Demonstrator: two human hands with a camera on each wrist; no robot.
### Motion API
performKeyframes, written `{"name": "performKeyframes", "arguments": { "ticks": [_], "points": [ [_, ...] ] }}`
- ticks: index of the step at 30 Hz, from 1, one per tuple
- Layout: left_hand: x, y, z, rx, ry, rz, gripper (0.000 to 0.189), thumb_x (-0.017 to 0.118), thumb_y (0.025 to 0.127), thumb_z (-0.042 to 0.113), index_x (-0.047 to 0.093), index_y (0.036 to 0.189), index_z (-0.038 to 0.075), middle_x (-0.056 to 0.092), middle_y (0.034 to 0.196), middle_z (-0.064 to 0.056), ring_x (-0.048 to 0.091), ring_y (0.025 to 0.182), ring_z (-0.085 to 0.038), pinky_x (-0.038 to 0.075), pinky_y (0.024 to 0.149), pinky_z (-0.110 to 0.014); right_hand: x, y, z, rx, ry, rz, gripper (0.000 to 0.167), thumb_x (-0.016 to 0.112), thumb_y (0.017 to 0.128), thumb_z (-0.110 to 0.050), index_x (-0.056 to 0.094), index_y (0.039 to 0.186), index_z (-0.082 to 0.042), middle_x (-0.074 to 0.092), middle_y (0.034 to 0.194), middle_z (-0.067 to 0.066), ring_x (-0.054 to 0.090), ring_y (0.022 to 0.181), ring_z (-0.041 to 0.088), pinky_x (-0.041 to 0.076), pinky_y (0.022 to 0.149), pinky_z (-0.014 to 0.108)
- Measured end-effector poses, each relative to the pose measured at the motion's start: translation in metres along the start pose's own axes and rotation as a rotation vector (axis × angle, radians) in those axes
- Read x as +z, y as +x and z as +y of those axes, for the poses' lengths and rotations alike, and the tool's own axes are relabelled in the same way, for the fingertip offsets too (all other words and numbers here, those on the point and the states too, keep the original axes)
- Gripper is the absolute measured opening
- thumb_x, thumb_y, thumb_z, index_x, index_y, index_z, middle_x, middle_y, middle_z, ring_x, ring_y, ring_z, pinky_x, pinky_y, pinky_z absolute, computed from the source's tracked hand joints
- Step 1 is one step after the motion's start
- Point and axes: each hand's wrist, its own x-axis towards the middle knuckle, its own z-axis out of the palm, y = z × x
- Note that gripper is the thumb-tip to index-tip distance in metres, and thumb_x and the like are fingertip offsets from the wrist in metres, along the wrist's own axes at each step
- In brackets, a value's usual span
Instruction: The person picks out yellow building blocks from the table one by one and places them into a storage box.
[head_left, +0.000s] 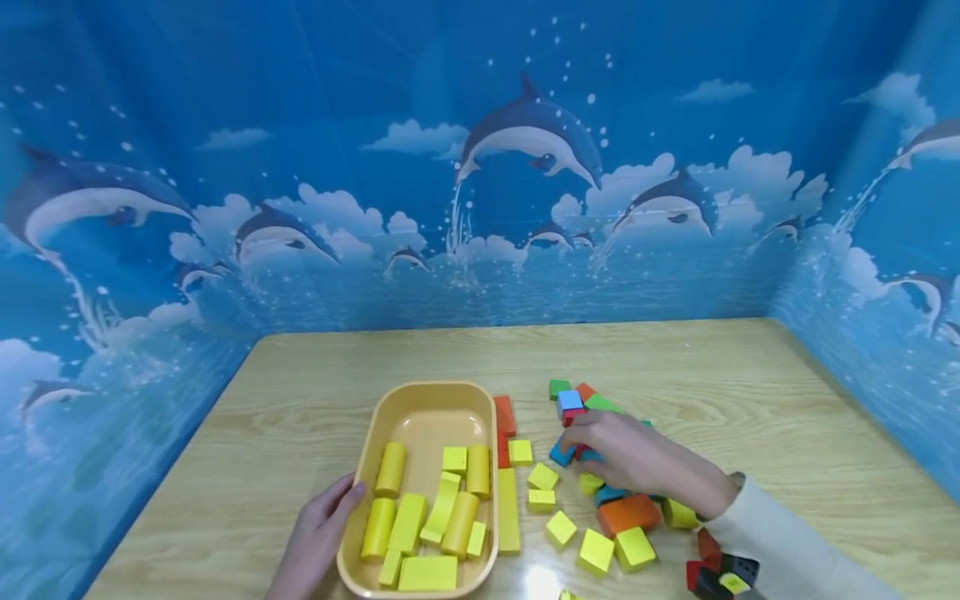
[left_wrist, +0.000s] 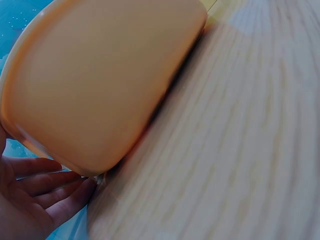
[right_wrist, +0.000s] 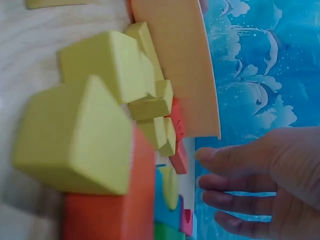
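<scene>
On the left of the table stands a tan plastic tray [head_left: 431, 417] with yellow cylinders [head_left: 391, 469] and yellow blocks [head_left: 427, 573] inside. My left hand [head_left: 318, 529] holds its left side, thumb on the rim and fingers along the outer wall [left_wrist: 100, 85]. Over a heap of coloured blocks right of the tray reaches my right hand [head_left: 618, 450], fingers pointing down. Close to its fingertips lie a blue block [head_left: 561, 452] and a light-blue block [head_left: 570, 400]. The right wrist view shows nothing between thumb and fingers.
Several loose yellow cubes [head_left: 596, 552] are scattered between tray and heap. Red blocks [head_left: 506, 415] and a long yellow block [head_left: 507, 510] lie along the tray's right side. An orange block [head_left: 630, 515] sits below the right wrist. Dolphin-printed cloth [head_left: 480, 250] surrounds the table.
</scene>
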Motion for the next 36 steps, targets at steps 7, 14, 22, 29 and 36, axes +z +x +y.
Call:
{"name": "performKeyframes", "arguments": {
  "ticks": [7, 14, 22, 29, 36],
  "points": [
    [0.000, 0.000, -0.001, 0.013, 0.001, 0.003, 0.049, 0.048, 0.102, 0.029, 0.049, 0.135, -0.007, 0.057, 0.127, -0.028, 0.064, 0.104, -0.031, 0.058, 0.081, -0.034, 0.010, -0.017, 0.004, 0.025, -0.116, -0.007, 0.026, 0.082, 0.076, -0.015, 0.073, 0.101, -0.011, 0.062, 0.114, 0.007, 0.054, 0.104, 0.025, 0.055, 0.082, 0.040],
    [-0.001, 0.002, -0.001, 0.027, 0.021, 0.004, 0.049, 0.048, 0.102, 0.030, 0.049, 0.135, -0.008, 0.056, 0.129, -0.029, 0.063, 0.106, -0.033, 0.058, 0.082, -0.036, 0.020, -0.013, 0.004, 0.081, -0.196, -0.027, 0.027, 0.084, 0.074, -0.015, 0.074, 0.098, -0.006, 0.058, 0.125, 0.012, 0.050, 0.113, 0.032, 0.052, 0.089, 0.048],
    [0.001, 0.001, -0.001, 0.035, 0.022, 0.005, 0.048, 0.048, 0.102, 0.029, 0.049, 0.134, -0.007, 0.056, 0.128, -0.029, 0.063, 0.106, -0.033, 0.057, 0.083, -0.037, 0.022, -0.011, 0.003, 0.033, -0.331, -0.012, 0.020, 0.083, 0.076, -0.019, 0.074, 0.088, -0.006, 0.056, 0.129, 0.012, 0.049, 0.117, 0.034, 0.050, 0.094, 0.051],
    [0.002, -0.001, -0.002, 0.032, -0.003, -0.001, 0.048, 0.049, 0.102, 0.029, 0.050, 0.135, -0.006, 0.058, 0.127, -0.027, 0.064, 0.104, -0.030, 0.058, 0.082, -0.034, 0.023, -0.016, -0.002, 0.234, -0.361, -0.125, 0.036, 0.086, 0.071, -0.017, 0.072, 0.100, -0.002, 0.048, 0.134, 0.017, 0.046, 0.120, 0.043, 0.045, 0.095, 0.060],
    [-0.001, -0.001, -0.001, 0.024, 0.010, 0.000, 0.049, 0.049, 0.102, 0.031, 0.049, 0.135, -0.005, 0.057, 0.129, -0.026, 0.063, 0.107, -0.031, 0.057, 0.085, -0.036, 0.012, -0.004, -0.012, 0.099, -0.409, 0.050, 0.035, 0.085, 0.074, -0.020, 0.068, 0.098, -0.001, 0.061, 0.109, 0.013, 0.059, 0.095, 0.029, 0.056, 0.078, 0.044]
  ]
}}
